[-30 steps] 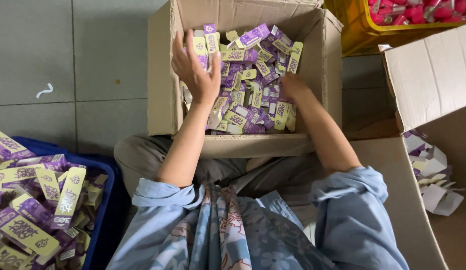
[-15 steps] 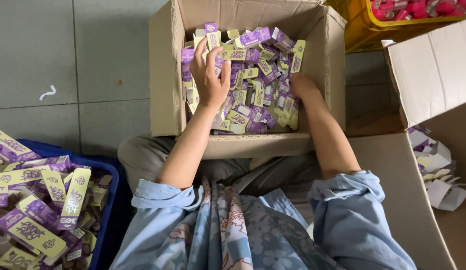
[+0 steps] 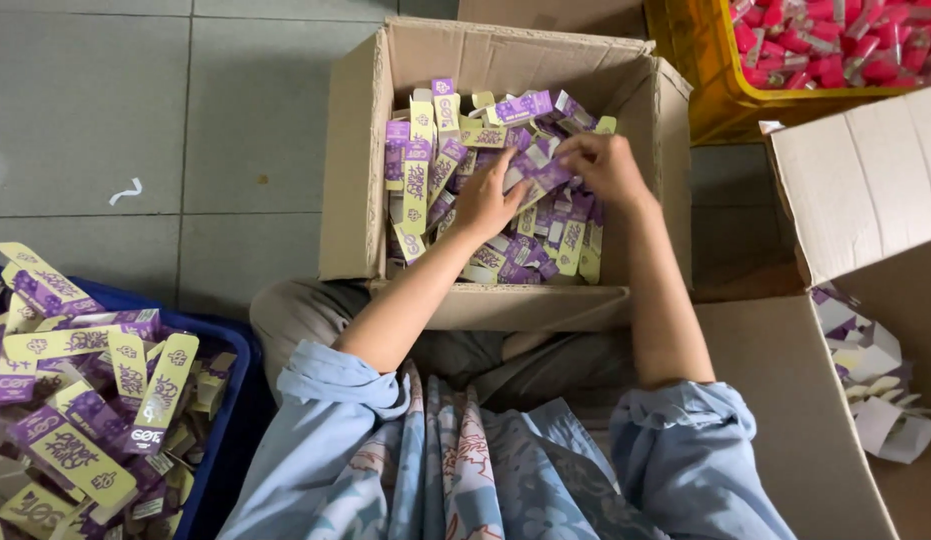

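On the grey tiled floor [image 3: 135,110], an open cardboard box [image 3: 350,180] sits before your knees, full of purple and yellow cartons [image 3: 425,170]. Your left hand [image 3: 488,200] and right hand [image 3: 605,165] meet near the box's middle, fingers pinching one purple carton [image 3: 541,176] together. A blue bin [image 3: 225,400] of flattened cartons sits at your left.

What you can't really see here

Right hand [image 3: 607,165] fingers are buried in the purple cartons [image 3: 455,170], so can't tell how it's gripping. Blue bin [image 3: 230,400] runs off the left & bottom edges, yellow crate [image 3: 715,100] is cut off up top, side box [image 3: 865,190] off the right. Box floor's totally covered.
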